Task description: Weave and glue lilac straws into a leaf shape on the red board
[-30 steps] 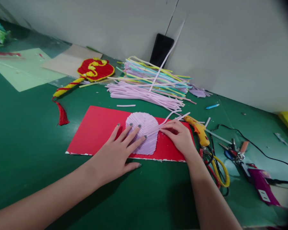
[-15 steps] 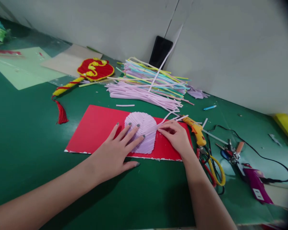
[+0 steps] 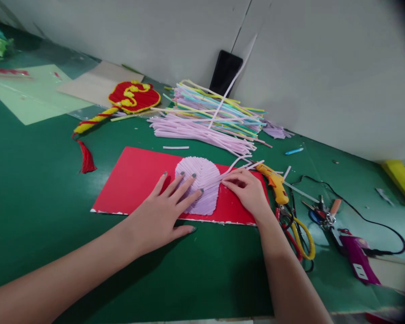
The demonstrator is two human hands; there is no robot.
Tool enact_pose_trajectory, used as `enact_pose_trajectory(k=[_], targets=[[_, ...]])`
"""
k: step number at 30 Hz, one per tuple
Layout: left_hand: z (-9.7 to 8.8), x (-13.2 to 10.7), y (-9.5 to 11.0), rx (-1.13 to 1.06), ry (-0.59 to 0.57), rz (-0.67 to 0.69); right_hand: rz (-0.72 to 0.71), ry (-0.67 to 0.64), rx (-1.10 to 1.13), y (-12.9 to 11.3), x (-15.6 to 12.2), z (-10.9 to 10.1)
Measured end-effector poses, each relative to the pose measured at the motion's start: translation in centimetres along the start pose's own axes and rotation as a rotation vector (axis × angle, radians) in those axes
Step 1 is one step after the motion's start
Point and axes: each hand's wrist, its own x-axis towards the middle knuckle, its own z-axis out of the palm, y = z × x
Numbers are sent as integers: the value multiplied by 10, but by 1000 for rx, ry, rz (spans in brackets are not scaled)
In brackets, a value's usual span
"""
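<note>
A rounded lilac panel made of pipe cleaners (image 3: 205,198) lies on a red board (image 3: 135,173) with a chipped white front edge. Its strips slant in a herringbone pattern. Spread flat, my left hand (image 3: 165,204) rests with its fingers over the panel's left part and its thumb off the board's front edge. At the panel's right edge, my right hand (image 3: 246,189) pinches a lilac pipe cleaner (image 3: 227,172) between thumb and index finger. More loose lilac ends stick out behind the right hand.
Bundled lilac and coloured pipe cleaners (image 3: 205,132) lie behind the board, near a phone (image 3: 225,72) against the wall. A red and yellow fan (image 3: 135,96) with a tassel is at left. Right are a yellow glue gun (image 3: 273,182), yellow-and-red-handled pliers (image 3: 305,238), keys (image 3: 327,218) and a purple device (image 3: 357,261).
Both hands keep almost the same place and grip. The view shifts very slightly; nothing else visibly moves.
</note>
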Motion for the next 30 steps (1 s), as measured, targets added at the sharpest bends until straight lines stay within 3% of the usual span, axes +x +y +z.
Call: enact_pose_trajectory(k=[30], targets=[[-4, 1, 2, -9, -22, -8, -2, 6, 9, 3, -1, 0]])
